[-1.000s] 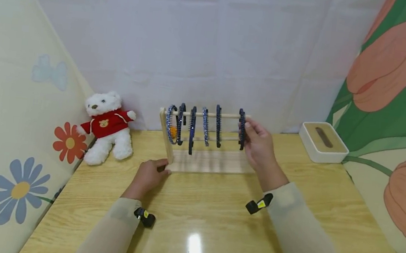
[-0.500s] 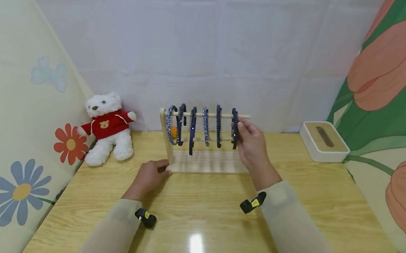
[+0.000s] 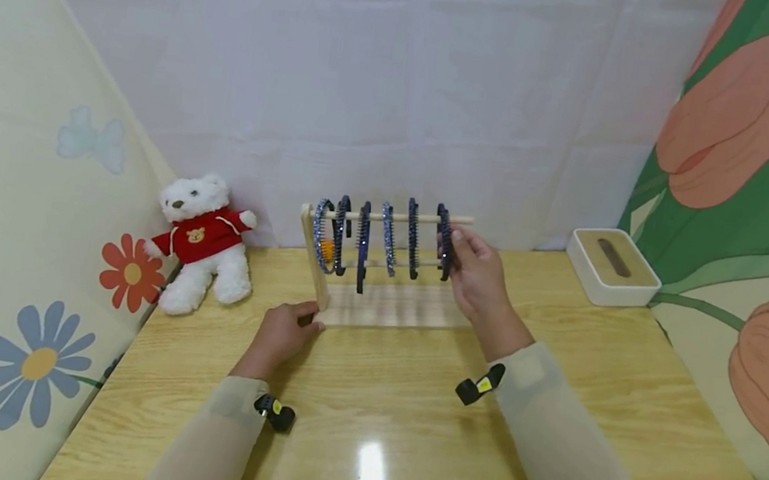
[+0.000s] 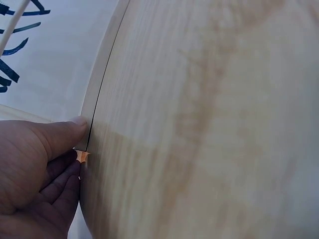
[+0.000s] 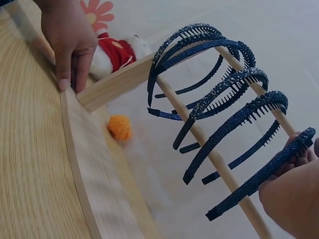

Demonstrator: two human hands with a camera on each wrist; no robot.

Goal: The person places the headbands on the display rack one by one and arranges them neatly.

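A pale wooden headband rack stands on the table, with two horizontal rods and an upright at its left end. Several dark blue, glittery, toothed headbands hang over the rods. My right hand pinches the rightmost dark blue headband, which lies across both rods near their free right end. At the base's front left corner, my left hand grips the wood, its thumb on the edge of the board. The other fingertips of the left hand are partly hidden there.
A white teddy bear in a red sweater sits at the back left. A white box with a wood-coloured top stands at the back right. Behind the rack's upright is an orange fuzzy ball. Walls close off the back and sides.
Over the last second my right hand has slid the rightmost headband left along the rods, then stayed nearly still. My left hand has kept its hold on the rack's corner.
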